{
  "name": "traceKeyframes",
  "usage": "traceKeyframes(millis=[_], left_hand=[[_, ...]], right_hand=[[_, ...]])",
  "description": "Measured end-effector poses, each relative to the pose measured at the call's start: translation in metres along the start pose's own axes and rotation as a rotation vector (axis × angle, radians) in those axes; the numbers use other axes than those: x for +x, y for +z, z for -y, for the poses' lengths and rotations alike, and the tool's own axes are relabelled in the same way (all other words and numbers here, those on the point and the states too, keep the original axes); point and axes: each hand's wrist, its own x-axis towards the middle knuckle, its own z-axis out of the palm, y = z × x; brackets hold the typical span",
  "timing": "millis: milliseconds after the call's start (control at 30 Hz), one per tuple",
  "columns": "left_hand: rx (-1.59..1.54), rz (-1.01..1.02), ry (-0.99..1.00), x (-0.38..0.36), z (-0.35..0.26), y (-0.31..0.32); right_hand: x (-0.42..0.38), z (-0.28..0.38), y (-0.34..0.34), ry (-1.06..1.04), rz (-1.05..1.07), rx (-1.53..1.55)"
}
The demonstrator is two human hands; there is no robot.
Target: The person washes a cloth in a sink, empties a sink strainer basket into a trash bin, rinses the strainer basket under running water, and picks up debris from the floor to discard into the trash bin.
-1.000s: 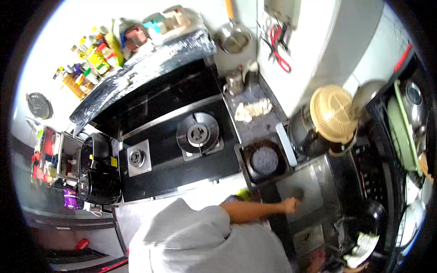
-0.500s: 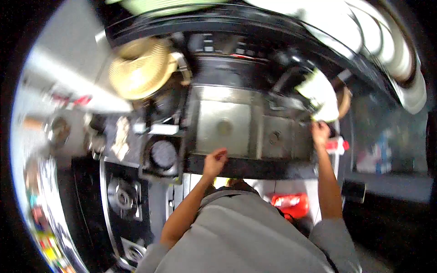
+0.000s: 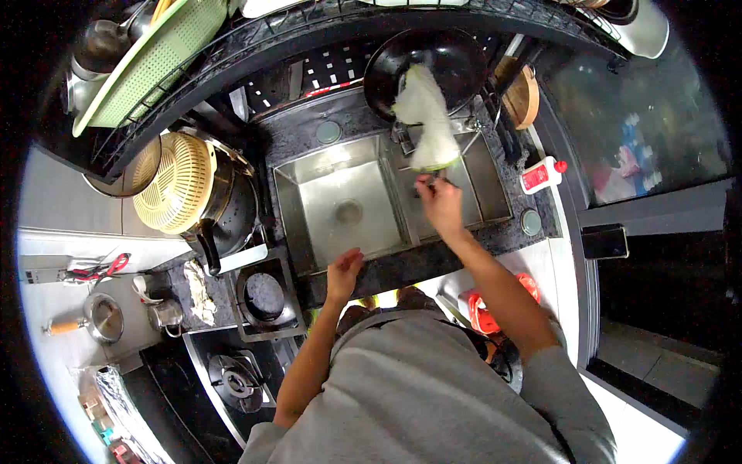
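Observation:
A white cloth with a green edge (image 3: 430, 127) hangs from my right hand (image 3: 442, 204), whose fingers pinch it at its lower end. It is blurred and stretches over the faucet area, its far end in front of a black wok (image 3: 464, 66). This hand is above the smaller right basin (image 3: 489, 182) of the steel sink. My left hand (image 3: 343, 272) hovers at the front edge of the larger left basin (image 3: 321, 189), fingers loosely bent and nothing seen in them.
A white bottle with a red cap (image 3: 539, 176) stands right of the sink. To the left, a yellow plastic basket (image 3: 174, 182) rests on a black-handled pan (image 3: 209, 246). A dish rack (image 3: 309, 39) runs overhead. A gas burner (image 3: 236, 383) is at lower left.
My right hand has moved left with the cloth, from the counter beside the sink to above the right basin. The view has turned; my left hand stays near the sink's front edge.

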Motion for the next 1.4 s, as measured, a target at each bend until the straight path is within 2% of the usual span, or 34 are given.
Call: traceKeyframes(millis=[33, 67, 100, 167, 267, 333, 433, 467, 567, 600, 633, 700, 733, 800, 833, 933, 1000, 1033, 1100, 1167, 1200, 1233, 1267, 1300, 1367, 1400], left_hand=[[0.039, 0.011, -0.004, 0.002, -0.002, 0.001], [0.039, 0.01, -0.005, 0.003, -0.003, 0.002], [-0.051, 0.013, 0.041, 0.003, -0.004, 0.003], [-0.146, 0.008, 0.091, 0.005, -0.007, 0.003], [-0.158, 0.004, 0.043, 0.006, -0.011, 0.0], [-0.235, 0.003, 0.108, 0.003, -0.009, -0.005], [-0.387, -0.047, 0.004, -0.005, -0.008, -0.011], [-0.284, -0.065, -0.028, -0.005, -0.003, -0.014], [-0.273, -0.081, -0.005, -0.012, -0.003, -0.018], [-0.274, -0.084, -0.004, -0.011, -0.002, -0.018], [-0.282, -0.09, -0.032, -0.011, -0.002, -0.018], [-0.288, -0.099, -0.06, -0.01, 0.002, -0.019], [-0.257, -0.073, -0.047, -0.01, 0.005, -0.019], [-0.224, -0.074, -0.036, -0.016, -0.009, -0.016], [-0.291, -0.084, -0.059, -0.013, -0.004, -0.015], [-0.242, -0.054, -0.021, -0.019, 0.0, -0.017], [-0.15, -0.056, -0.029, -0.021, 0.005, -0.018], [-0.205, -0.056, -0.062, -0.026, 0.009, -0.019], [-0.182, -0.112, -0.061, -0.029, 0.02, -0.017], [-0.09, -0.1, -0.153, -0.031, 0.027, -0.02], [0.018, -0.106, -0.071, -0.04, 0.009, -0.019], [0.022, -0.124, -0.073, -0.036, 0.018, -0.02], [0.0, -0.113, -0.08, -0.033, 0.031, -0.02], [-0.023, -0.096, -0.088, -0.034, 0.041, -0.019], [-0.106, -0.106, -0.06, -0.036, 0.038, -0.012], [-0.124, -0.091, -0.107, -0.037, 0.022, -0.01]], right_hand=[[-0.001, 0.011, 0.011, -0.016, -0.006, 0.011], [0.0, 0.019, 0.02, 0.07, 0.123, -0.125], [0.002, 0.026, 0.029, 0.07, 0.129, -0.125], [0.006, 0.037, 0.047, 0.004, 0.093, 0.029], [0.008, 0.045, 0.056, 0.011, 0.135, 0.06], [0.009, 0.047, 0.052, 0.035, 0.231, 0.006], [0.007, 0.042, 0.042, -0.034, 0.254, 0.09], [0.006, 0.028, 0.045, 0.029, 0.362, -0.045], [0.004, 0.044, 0.017, 0.111, 0.424, 0.027], [-0.004, 0.031, 0.02, -0.002, 0.294, 0.046], [-0.008, 0.024, 0.017, -0.004, 0.297, 0.047], [-0.016, 0.008, 0.007, 0.125, 0.353, -0.014], [-0.022, -0.007, 0.004, 0.123, 0.353, -0.012], [-0.034, -0.045, 0.006, 0.251, 0.598, -0.196], [-0.036, -0.055, 0.005, 0.246, 0.596, -0.191], [-0.036, -0.065, -0.001, 0.119, 0.588, -0.226], [-0.025, -0.062, 0.0, 0.13, 0.558, -0.263], [-0.012, -0.062, 0.003, 0.142, 0.52, -0.3], [0.007, -0.071, 0.01, 0.038, 0.5, -0.251], [0.029, -0.073, 0.022, -0.005, 0.364, -0.416], [0.038, -0.076, 0.023, -0.096, 0.335, -0.485], [0.052, -0.072, 0.025, -0.186, 0.303, -0.553], [0.064, -0.069, 0.026, -0.083, 0.402, -0.535], [0.07, -0.076, 0.032, -0.079, 0.415, -0.528], [0.078, -0.103, 0.041, -0.05, 0.556, -0.581], [0.08, -0.12, 0.047, -0.002, 0.594, -0.476]])
